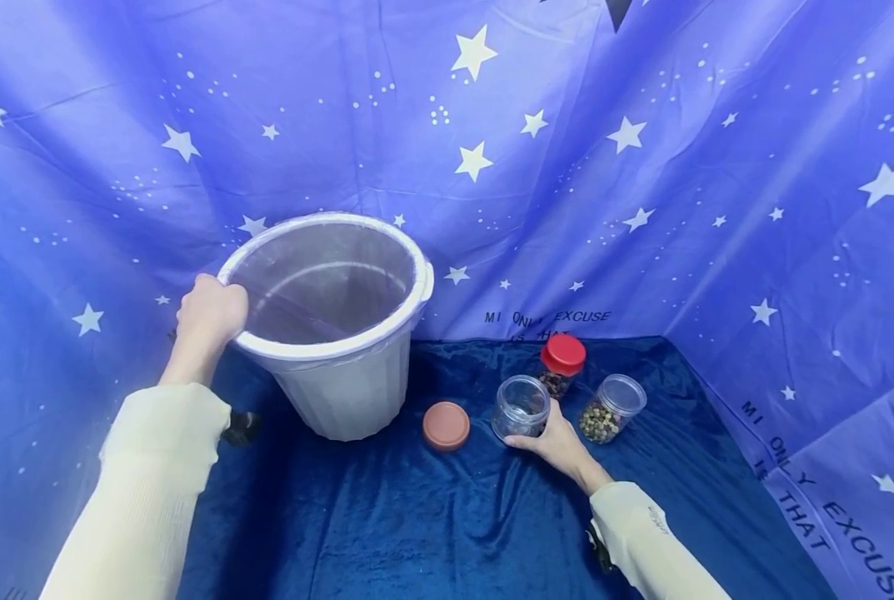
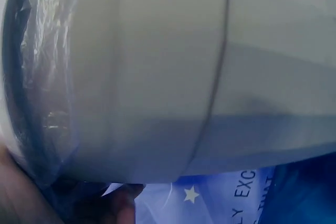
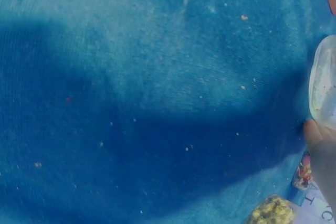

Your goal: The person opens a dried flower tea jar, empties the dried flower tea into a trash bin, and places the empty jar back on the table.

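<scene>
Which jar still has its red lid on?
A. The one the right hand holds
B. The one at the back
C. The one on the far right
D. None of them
B: the back jar wears a red lid, while the jar in the right hand is open and the far right jar has a clear top.

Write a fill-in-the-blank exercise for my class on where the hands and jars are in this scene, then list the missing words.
1. The left hand grips the rim of the white ____.
2. The right hand holds an open clear jar that has no ____ on it.
3. The jar at the back wears a lid coloured ____.
4. The loose brown lid lies on the ____ cloth.

Missing words: bucket; lid; red; blue
</scene>
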`<state>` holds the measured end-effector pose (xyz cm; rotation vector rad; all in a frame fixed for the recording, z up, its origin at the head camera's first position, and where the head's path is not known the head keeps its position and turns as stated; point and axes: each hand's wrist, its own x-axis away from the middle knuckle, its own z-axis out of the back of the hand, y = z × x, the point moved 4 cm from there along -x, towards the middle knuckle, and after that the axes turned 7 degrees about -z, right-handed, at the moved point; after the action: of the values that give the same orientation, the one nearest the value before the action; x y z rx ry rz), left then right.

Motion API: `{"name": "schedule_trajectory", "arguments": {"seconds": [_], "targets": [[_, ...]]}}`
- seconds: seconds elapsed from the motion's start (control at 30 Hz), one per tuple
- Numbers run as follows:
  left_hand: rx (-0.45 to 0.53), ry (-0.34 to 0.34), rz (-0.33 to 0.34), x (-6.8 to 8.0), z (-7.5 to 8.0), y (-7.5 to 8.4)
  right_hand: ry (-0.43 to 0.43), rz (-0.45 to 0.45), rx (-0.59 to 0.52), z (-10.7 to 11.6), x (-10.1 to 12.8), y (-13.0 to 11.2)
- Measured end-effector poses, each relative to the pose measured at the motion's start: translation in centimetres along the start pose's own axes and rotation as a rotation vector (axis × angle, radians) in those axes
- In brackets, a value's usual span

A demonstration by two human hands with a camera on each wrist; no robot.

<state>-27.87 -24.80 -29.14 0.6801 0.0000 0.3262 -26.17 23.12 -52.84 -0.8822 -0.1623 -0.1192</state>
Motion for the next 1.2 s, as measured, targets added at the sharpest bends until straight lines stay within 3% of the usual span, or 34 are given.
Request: {"name": "schedule_trajectory", "arguments": {"seconds": [0.27,0.4,0.57,0.7,0.9,1.03,1.2], "targets": [[0.189,0.071,-0.007,-0.1,-0.4,-0.5,-0.033,0.033,-0.006,1.1,0.3,-0.8],[0.359,0.115,-0.002,-0.3,-0.6,-0.5,-0.06,0.036,-0.016,1.6,0.4,-1.2],[0.591,0.099,0.058,-0.9,-1.0,-0.6,-0.098,0.032,-0.021,2.0,0.5,-1.4],[0.702,0.072,0.096,-1.2,-0.9,-0.9,-0.111,0.042,-0.062,2.6,0.4,-1.4],[0.735,0.019,0.065,-1.0,-0.7,-1.6,-0.117,0.083,-0.091,3.4,0.3,-1.7],[0.642,0.011,0.02,-0.6,-0.3,-2.0,-0.133,0.1,-0.08,3.7,0.4,-2.0],[0.485,0.096,-0.038,0.1,0.7,-1.9,-0.119,0.094,-0.037,4.0,0.6,-2.3]]}}
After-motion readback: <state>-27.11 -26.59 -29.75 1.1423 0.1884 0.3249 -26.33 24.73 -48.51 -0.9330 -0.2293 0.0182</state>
